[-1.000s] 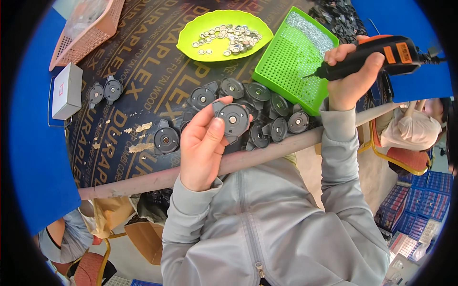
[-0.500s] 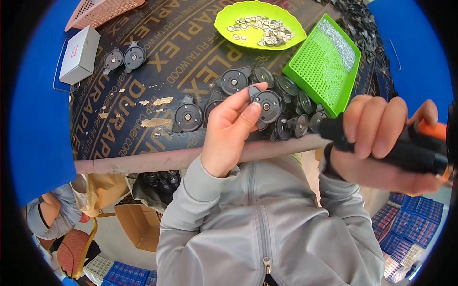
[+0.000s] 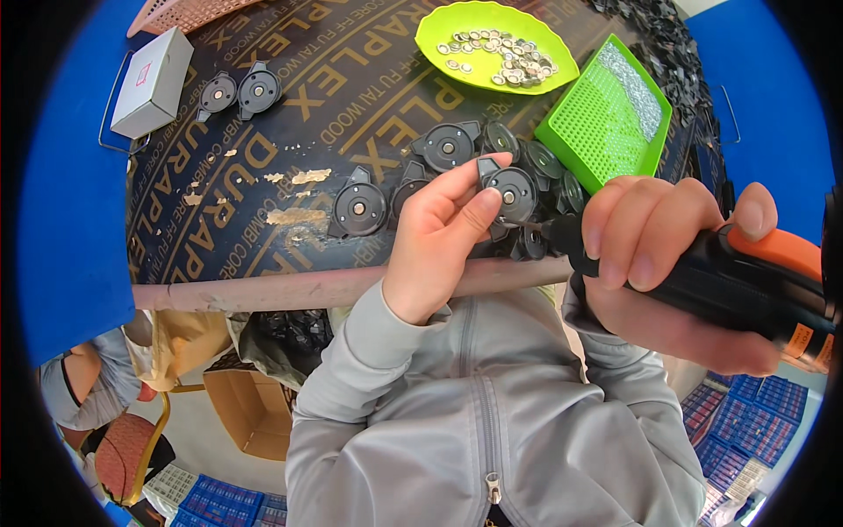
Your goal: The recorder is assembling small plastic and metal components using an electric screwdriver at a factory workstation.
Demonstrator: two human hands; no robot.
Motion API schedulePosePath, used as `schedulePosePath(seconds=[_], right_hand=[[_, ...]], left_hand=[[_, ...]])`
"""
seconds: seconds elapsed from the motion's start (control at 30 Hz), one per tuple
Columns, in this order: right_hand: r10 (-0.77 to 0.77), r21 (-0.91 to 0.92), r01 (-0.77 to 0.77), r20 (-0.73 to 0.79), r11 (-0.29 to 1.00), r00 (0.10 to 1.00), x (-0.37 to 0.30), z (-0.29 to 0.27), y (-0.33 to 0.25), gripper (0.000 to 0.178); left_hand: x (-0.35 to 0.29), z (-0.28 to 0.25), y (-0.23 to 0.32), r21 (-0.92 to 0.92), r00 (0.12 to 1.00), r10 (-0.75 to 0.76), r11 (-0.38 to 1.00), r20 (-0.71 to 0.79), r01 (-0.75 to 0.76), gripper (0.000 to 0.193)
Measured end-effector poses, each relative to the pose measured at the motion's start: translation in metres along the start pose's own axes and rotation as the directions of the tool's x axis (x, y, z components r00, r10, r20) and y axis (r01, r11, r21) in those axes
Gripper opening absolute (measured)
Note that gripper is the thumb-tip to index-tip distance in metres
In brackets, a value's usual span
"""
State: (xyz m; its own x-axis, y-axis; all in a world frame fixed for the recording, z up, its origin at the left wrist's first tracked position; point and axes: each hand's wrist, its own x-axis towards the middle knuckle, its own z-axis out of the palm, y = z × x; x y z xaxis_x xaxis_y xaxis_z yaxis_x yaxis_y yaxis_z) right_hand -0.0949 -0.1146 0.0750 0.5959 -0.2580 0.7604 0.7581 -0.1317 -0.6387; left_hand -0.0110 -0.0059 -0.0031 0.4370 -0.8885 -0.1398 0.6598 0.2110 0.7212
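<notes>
Thumb and fingers of my left hand point(image 3: 443, 233) pinch a round black plastic part point(image 3: 513, 193) with a metal centre, raised over the table's front edge. My right hand point(image 3: 654, 237) grips a black and orange power screwdriver point(image 3: 733, 281) that points left. Its tip reaches the lower side of the held part; whether they touch I cannot tell. Several similar round black parts lie behind and around my left hand, among them one on the left point(image 3: 359, 209) and one farther back point(image 3: 445, 147).
A yellow-green bowl point(image 3: 430, 48) holds small round metal pieces. Beside it, a green perforated tray point(image 3: 575, 132) contains many tiny silvery pieces. At the far left are a white box point(image 3: 158, 83), a pink basket point(image 3: 189, 13) and two more black parts point(image 3: 259, 90). A person's arm point(image 3: 81, 382) shows at lower left.
The screwdriver in my right hand has moved left, its tip now at the held part. My left hand and its part have shifted slightly right in the picture, as has the tabletop.
</notes>
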Motion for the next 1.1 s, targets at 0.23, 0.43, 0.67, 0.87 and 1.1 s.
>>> schedulePosePath(seconds=[0.23, 0.43, 0.67, 0.87, 1.1], right_hand=[[0.007, 0.031, -0.009, 0.075, 0.999, 0.997, -0.001, -0.002, 0.004, 0.072], [0.093, -0.017, -0.094, -0.060, 0.995, 0.994, -0.006, 0.011, -0.001, 0.070], [-0.036, -0.037, 0.038, 0.067, 0.999, 0.997, -0.007, 0.006, 0.012, 0.070], [-0.088, 0.016, 0.087, 0.015, 0.996, 0.996, -0.008, 0.004, 0.020, 0.072], [-0.130, -0.063, 0.115, -0.391, 0.991, 0.911, 0.001, 0.013, -0.008, 0.076]], left_hand=[[-0.001, 0.001, 0.002, 0.034, 1.000, -0.010, 0.999, 0.006, 0.010, 0.030], [-0.001, -0.001, -0.003, 0.016, 1.000, -0.019, 1.000, -0.014, 0.020, 0.030], [0.001, 0.000, -0.002, -0.052, 0.998, -0.013, 0.999, -0.065, 0.010, 0.029], [0.003, -0.003, -0.003, -0.008, 0.998, -0.001, 1.000, -0.069, 0.000, 0.029], [-0.003, 0.000, -0.004, 0.299, 0.963, 0.261, 0.915, 0.068, -0.270, 0.024]])
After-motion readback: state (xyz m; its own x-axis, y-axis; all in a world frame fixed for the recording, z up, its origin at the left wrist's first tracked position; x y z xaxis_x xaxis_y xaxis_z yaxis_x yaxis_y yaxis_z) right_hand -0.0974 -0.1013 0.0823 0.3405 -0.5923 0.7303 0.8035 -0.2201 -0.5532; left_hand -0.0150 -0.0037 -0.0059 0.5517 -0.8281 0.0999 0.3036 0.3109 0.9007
